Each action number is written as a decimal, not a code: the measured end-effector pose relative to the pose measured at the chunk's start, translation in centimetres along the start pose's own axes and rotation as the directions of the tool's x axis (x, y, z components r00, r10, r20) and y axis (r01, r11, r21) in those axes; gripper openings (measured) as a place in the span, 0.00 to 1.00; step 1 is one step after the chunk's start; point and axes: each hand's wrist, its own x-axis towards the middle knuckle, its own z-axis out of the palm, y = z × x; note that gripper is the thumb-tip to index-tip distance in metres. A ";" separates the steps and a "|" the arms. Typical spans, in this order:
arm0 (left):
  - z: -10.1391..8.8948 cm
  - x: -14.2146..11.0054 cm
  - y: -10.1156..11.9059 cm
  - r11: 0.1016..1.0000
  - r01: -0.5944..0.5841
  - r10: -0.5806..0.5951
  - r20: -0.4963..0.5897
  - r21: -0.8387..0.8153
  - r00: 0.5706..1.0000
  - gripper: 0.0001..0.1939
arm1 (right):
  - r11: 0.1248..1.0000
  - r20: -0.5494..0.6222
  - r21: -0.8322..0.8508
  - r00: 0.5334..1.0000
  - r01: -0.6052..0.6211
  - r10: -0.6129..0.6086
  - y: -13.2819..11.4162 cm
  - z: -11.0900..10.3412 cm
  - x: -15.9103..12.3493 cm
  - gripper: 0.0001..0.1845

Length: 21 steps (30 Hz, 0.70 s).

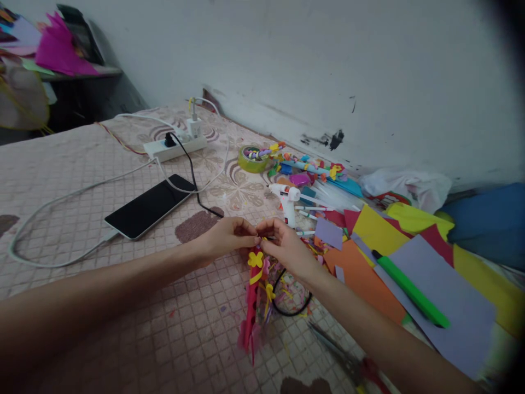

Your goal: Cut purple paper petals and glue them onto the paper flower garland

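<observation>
A red stick trimmed with yellow and pink flower cut-outs (253, 295) extends toward me from beneath my fingers, over the quilted bedcover. Its far end is hidden by my fingertips. My left hand (229, 238) pinches at that end, thumb against fingers. Opposite it, my right hand (285, 249) is closed too, its fingertips meeting the left ones at the same spot. Any small piece between them is too covered to make out. Thin paper scraps (291, 290) and a black cable loop (292, 314) lie just right of the stick.
A white glue gun (287, 200) rests beyond my hands, near a tape roll (252, 160). Scissors (338, 350) lie under my right forearm. Coloured sheets (447, 290) with a green cutter (412, 290) cover the right. Leftward are a tablet (150, 207) and a power strip (176, 146).
</observation>
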 end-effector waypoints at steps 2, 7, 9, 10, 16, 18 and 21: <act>-0.1 0.1 -0.1 1.000 0.011 -0.011 0.002 -0.011 1.000 0.08 | 1.000 0.008 0.003 1.000 0.003 -0.003 0.1 -0.1 0.0 0.11; -0.2 0.3 -0.3 1.000 0.002 -0.001 0.020 -0.019 1.000 0.08 | 1.000 0.018 -0.019 1.000 -0.003 0.003 -0.1 -0.2 0.0 0.11; -0.2 0.3 -0.3 1.000 -0.005 0.005 0.022 -0.014 1.000 0.07 | 1.000 0.018 -0.021 1.000 -0.007 0.008 -0.2 -0.2 -0.1 0.11; -0.2 0.3 -0.3 1.000 -0.008 0.008 0.024 -0.011 1.000 0.07 | 1.000 0.017 -0.024 1.000 -0.009 0.010 -0.2 -0.2 -0.1 0.11; 0.0 0.0 0.1 1.000 -0.006 0.005 0.022 0.010 1.000 0.07 | 0.999 0.017 -0.032 1.000 0.003 -0.002 -0.1 -0.1 -0.1 0.10; 0.0 0.0 0.2 1.000 -0.005 0.005 0.018 0.020 1.000 0.09 | 1.000 0.022 -0.022 1.000 0.002 -0.002 -0.1 -0.1 -0.1 0.11; 0.0 0.0 0.1 1.000 -0.010 0.010 0.003 0.027 1.000 0.10 | 1.000 0.038 -0.016 0.999 0.010 -0.010 -0.1 -0.2 -0.1 0.11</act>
